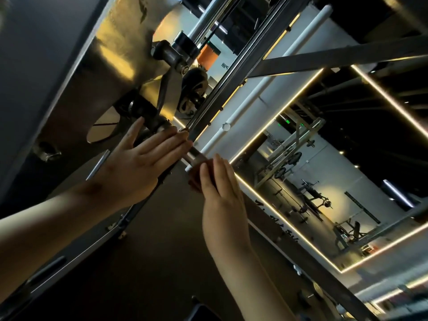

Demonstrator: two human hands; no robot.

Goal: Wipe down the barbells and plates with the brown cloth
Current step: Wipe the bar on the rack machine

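Left hand: the left hand (139, 158) lies flat over a dark rail (228, 82), back to the camera. Its fingers (171, 142) are straight and close together, holding nothing. The tips reach almost to the bar, and the thumb spreads up toward a black fitting (148, 113).
Right hand: the right hand (220, 195) points up along the bar with straight fingers (218, 165) laid against the cloth. Whether it pinches the cloth or only presses it cannot be told.
Cloth: the brown cloth (196, 176) sits bunched on the bar just left of the right hand, touching it. Only a small dark fold shows.
Bar: a short chrome length of the bar (195, 154) shows between the two hands, running on up beside the rail.
Machine: above the left hand are a black wheel (194, 83), two chrome rods (205, 22) and a gold-lit panel (120, 56).
Plates: small dark plates (296, 158) hang on a rack far off to the right, well apart from the hands.
Room: a white pipe (254, 88) and warm light strips (280, 107) cross the tilted view, with benches (312, 200) in the distance.
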